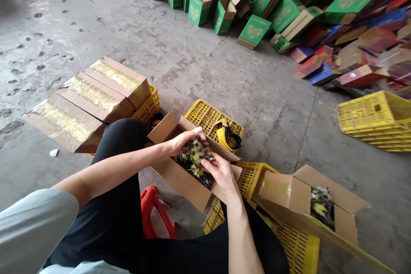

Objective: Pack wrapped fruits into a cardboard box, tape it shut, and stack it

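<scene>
Left hand [183, 141] and right hand [222, 174] together grip a bagged yellow-green bundle [196, 154] over the open carton [182, 185] at frame centre; seemingly a packing step, next calling for gentle, level lowering.

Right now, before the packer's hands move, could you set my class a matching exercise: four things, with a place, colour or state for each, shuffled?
Things
1. Tape dispenser
2. Plastic stool
3. Clear plastic bag
4. Green cartons

Places, colours, states
A. Between the left hand and right hand
B. Scattered in a jumble on the floor
C. On a perforated yellow crate
D. Red

Pairs: 1-C, 2-D, 3-A, 4-B
</scene>
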The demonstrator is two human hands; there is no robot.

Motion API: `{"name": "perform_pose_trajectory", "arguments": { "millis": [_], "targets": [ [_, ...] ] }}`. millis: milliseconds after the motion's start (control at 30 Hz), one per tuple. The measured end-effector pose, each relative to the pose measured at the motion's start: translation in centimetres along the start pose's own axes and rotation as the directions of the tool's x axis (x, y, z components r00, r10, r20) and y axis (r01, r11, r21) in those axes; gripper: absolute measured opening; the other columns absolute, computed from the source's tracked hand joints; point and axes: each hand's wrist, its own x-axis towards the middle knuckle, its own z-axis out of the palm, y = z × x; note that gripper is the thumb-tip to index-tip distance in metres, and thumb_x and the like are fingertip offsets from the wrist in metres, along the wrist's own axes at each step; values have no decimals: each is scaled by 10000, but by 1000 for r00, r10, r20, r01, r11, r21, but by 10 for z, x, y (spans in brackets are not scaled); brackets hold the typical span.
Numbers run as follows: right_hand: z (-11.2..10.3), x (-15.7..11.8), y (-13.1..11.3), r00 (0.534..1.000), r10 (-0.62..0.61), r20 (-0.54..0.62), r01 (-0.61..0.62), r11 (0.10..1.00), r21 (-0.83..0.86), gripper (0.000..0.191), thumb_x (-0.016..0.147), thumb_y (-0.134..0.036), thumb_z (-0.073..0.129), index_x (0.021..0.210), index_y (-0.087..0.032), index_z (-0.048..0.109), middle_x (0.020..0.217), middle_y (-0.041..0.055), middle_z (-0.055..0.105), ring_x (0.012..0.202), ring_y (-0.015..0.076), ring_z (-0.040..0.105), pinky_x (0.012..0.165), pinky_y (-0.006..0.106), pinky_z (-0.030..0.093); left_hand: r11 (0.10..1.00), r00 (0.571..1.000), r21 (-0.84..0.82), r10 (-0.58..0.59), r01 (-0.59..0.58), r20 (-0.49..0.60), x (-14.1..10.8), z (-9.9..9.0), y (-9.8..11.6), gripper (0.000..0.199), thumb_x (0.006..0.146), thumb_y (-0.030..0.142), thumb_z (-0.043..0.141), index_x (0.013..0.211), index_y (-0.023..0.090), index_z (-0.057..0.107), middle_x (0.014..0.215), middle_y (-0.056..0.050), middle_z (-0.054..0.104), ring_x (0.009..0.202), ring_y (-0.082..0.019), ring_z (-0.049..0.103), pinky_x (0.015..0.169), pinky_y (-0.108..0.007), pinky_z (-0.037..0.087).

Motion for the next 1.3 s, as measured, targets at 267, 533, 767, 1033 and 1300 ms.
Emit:
{"name": "perform_pose_trajectory", "arguments": {
  "millis": [267, 533, 767, 1033, 1300],
  "targets": [
    [-14, 2, 6, 982, -120, -144, 94, 980, -176, 368, 799, -569, 786, 917, -225, 837, 928, 55, 797, 849, 257, 714, 793, 384, 607, 987, 995, 141, -87, 81, 38, 7, -22, -10, 566, 679, 498, 931, 1069, 157, 705, 969, -68, 755, 787, -169, 718, 701, -271, 554],
    [-15, 5, 10, 982, -117, -149, 97, 986, -135, 387, 806, -586, 774, 942, -230, 838, 994, 62, 803, 918, 272, 725, 874, 411, 609, 994, 998, 83, -70, 70, 3, 9, -21, -13, 535, 649, 493, 954, 965, 134, 714, 817, -44, 745, 652, -146, 693, 649, -267, 572],
    [-15, 3, 6, 969, -141, -203, 127, 988, -83, 397, 804, -594, 778, 998, -251, 828, 1160, 79, 786, 1079, 309, 721, 928, 446, 626, 958, 959, 83, -280, 275, 45, 3, -17, -7, 583, 854, 682, 716, 1113, 160, 738, 1080, -145, 791, 818, -263, 780, 599, -292, 608],
    [-16, -1, -3, 996, -56, -76, 56, 998, -6, 535, 856, -682, 703, 1196, -275, 774, 1311, 77, 740, 1162, 288, 705, 950, 404, 617, 972, 969, 48, -231, 228, 82, 8, -19, -9, 397, 869, 505, 772, 1040, 147, 756, 1062, -138, 788, 817, -225, 763, 634, -265, 596],
    [-13, -2, -6, 991, -80, -104, 69, 992, -104, 497, 840, -582, 752, 1224, -266, 766, 1283, 71, 752, 1014, 274, 733, 811, 374, 639, 971, 966, -31, -233, 237, 110, 7, -15, -7, 495, 888, 589, 716, 1124, 155, 745, 1128, -146, 767, 973, -262, 732, 727, -317, 603]
  ]
}}
